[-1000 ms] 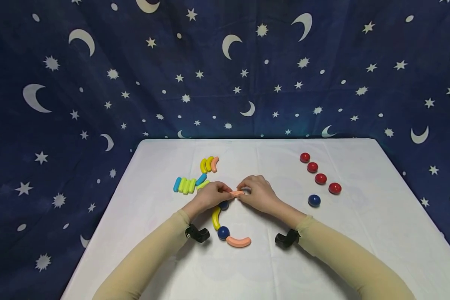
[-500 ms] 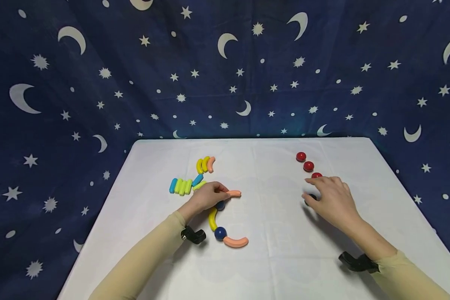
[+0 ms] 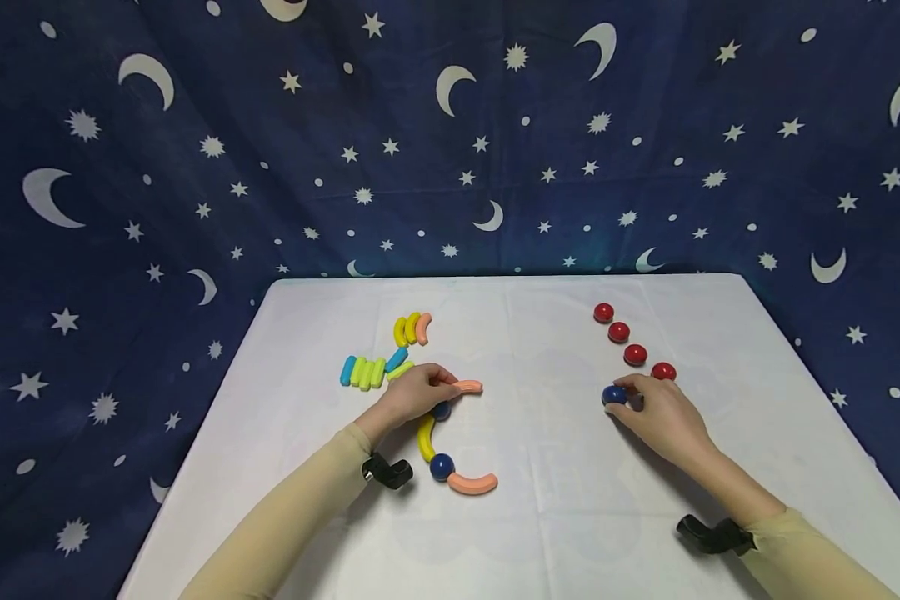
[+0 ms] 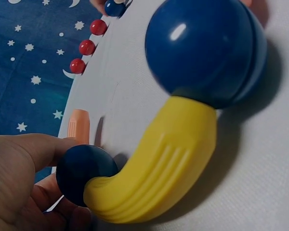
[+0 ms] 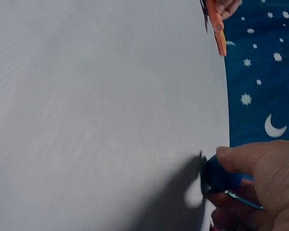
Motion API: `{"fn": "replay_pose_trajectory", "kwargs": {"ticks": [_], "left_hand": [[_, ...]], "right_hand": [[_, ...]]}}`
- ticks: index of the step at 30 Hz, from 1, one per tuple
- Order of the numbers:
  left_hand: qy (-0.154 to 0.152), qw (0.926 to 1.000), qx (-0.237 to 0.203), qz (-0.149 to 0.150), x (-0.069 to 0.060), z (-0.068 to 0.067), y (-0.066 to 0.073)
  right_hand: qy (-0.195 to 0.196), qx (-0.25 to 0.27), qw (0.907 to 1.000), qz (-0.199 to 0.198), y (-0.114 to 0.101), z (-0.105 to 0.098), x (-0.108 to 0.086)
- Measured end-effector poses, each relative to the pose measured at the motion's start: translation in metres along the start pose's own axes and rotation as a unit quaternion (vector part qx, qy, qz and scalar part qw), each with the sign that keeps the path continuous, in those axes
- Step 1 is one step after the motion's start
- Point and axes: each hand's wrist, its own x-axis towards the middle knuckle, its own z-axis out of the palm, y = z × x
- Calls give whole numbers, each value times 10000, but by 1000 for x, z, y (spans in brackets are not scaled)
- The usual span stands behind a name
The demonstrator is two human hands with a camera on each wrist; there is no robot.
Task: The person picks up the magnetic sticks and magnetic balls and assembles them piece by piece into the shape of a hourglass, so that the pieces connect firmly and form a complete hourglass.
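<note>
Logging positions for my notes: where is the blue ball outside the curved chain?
In the head view, the blue ball is right of centre, pinched in the right hand, on the near side of the red balls.

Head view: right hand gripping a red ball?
No, the right hand pinches a blue ball between thumb and fingers.

Plain beige sleeves [image 3: 292, 508] are worn, the cuffs [image 3: 774, 525] lightly wrinkled, and a curved black device [image 3: 387, 472] is fitted at each.
</note>
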Motion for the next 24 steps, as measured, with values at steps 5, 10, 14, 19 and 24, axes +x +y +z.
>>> {"fn": "replay_pose_trajectory", "kwargs": {"ticks": [5,10,14,19,24], "left_hand": [[32,10000,44,9,-1,0,1],[-6,9999,-116,-24,-2,-1,2],[-29,9997,-239,-77,-2,-1,2],[6,9996,-264,-33,-2,0,2],[17,9997,-249,-18,-2,-1,3]], "right_hand": [[-188,347,9988,-301,-23,19,10],[-469,638,9955,-519,-61,46,24],[-699,728,9927,-663,-86,63,37],[-806,957,9900,-655,-105,74,47],[-764,1105,9875,-828,-112,81,53]]}}
